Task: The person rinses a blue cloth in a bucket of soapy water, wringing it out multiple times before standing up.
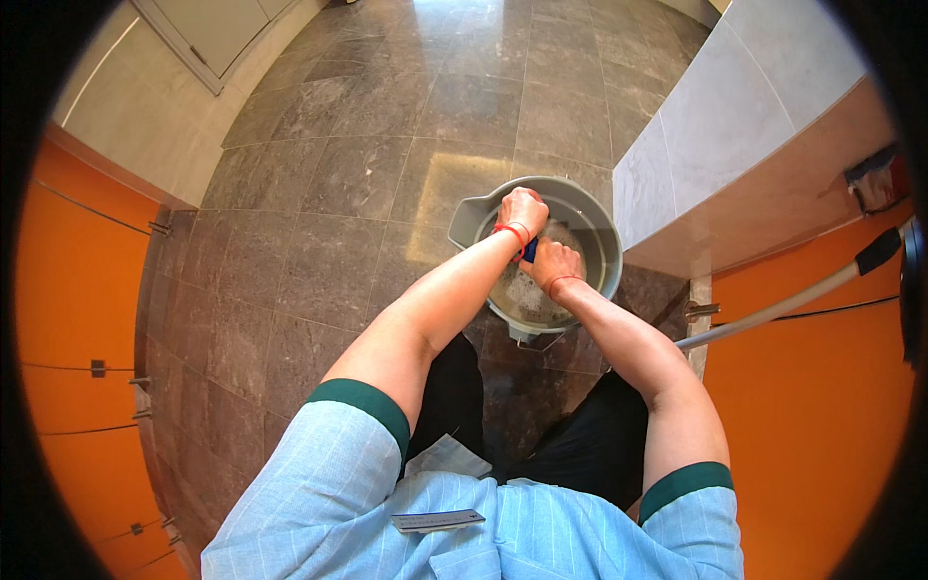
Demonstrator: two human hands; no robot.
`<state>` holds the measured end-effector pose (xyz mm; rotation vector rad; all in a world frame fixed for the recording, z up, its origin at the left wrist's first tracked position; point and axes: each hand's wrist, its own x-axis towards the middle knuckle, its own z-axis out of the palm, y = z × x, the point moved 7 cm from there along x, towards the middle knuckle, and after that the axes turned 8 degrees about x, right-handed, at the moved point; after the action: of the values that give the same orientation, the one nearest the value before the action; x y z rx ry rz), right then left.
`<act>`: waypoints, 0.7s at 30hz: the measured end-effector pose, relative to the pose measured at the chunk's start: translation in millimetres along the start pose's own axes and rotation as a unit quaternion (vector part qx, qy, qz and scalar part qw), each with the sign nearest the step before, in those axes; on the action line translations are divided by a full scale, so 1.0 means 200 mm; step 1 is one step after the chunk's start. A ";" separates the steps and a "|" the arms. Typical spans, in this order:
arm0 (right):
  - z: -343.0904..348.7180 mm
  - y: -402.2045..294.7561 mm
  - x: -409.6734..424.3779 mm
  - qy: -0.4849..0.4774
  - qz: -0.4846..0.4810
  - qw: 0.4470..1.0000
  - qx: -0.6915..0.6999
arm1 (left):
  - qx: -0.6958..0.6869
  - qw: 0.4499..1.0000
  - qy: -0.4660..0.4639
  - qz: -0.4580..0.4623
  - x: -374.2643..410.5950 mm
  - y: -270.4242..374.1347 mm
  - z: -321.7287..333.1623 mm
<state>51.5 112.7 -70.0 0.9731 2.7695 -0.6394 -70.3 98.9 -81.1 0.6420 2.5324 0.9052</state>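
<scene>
A grey plastic bucket (609,239) with a pouring spout and a wire handle stands on the floor before me. Sudsy, cloudy water (533,293) lies in its bottom. Above the water, my left hand (523,209) is closed in a fist, toward the spout side. My right hand (554,262) is clenched just nearer to me and to the right. Between the two fists a short stretch of dark blue cloth (531,250) shows; the rest of it is hidden inside my grip.
Grey-brown floor tiles (348,174) spread around the bucket. A light tiled wall end (696,159) rises close on the right. Orange partition panels (80,290) flank both sides. On the right, a pole (783,304) with a black grip slants beside my arm.
</scene>
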 end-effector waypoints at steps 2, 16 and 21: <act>0.01 0.00 0.00 -0.005 -0.001 1.000 0.007 | 0.016 1.000 0.008 0.015 -0.02 0.02 -0.02; 0.08 -0.05 0.01 -0.070 -0.039 0.996 0.032 | 0.154 0.968 0.009 0.199 -0.18 0.13 -0.09; 0.02 -0.09 0.04 -0.092 -0.022 0.995 0.043 | 0.114 0.981 0.028 0.156 -0.16 0.11 -0.17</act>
<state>32.9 102.2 -70.3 0.8249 2.6270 -0.8170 -55.1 80.3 -35.9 1.1253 2.6547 0.7422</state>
